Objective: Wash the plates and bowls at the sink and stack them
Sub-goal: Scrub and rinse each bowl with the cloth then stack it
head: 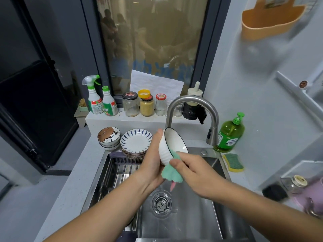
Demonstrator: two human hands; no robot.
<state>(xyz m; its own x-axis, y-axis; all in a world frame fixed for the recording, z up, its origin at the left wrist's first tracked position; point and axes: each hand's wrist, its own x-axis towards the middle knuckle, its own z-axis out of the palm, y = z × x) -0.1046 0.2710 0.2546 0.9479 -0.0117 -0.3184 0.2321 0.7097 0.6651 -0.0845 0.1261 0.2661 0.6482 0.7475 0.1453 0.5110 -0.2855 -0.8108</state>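
Over the steel sink [192, 222] my left hand [153, 161] grips a white ribbed bowl [170, 145] with a dark rim, tilted on its side with the opening to the right. My right hand [190, 169] pinches a green cloth [172, 173] against the bowl's lower rim; part of the cloth hangs below. Behind the sink on the left stand a stack of blue-patterned plates [136, 142] and a stack of bowls [108, 137] topped by one with a cartoon face.
A curved steel faucet [192, 109] arches just behind the bowl. A green soap bottle [229, 135] and a yellow-green sponge [233, 162] lie at the right. A drying rack [120, 170] covers the sink's left part. Spray bottles [100, 100] and jars [145, 104] line the ledge.
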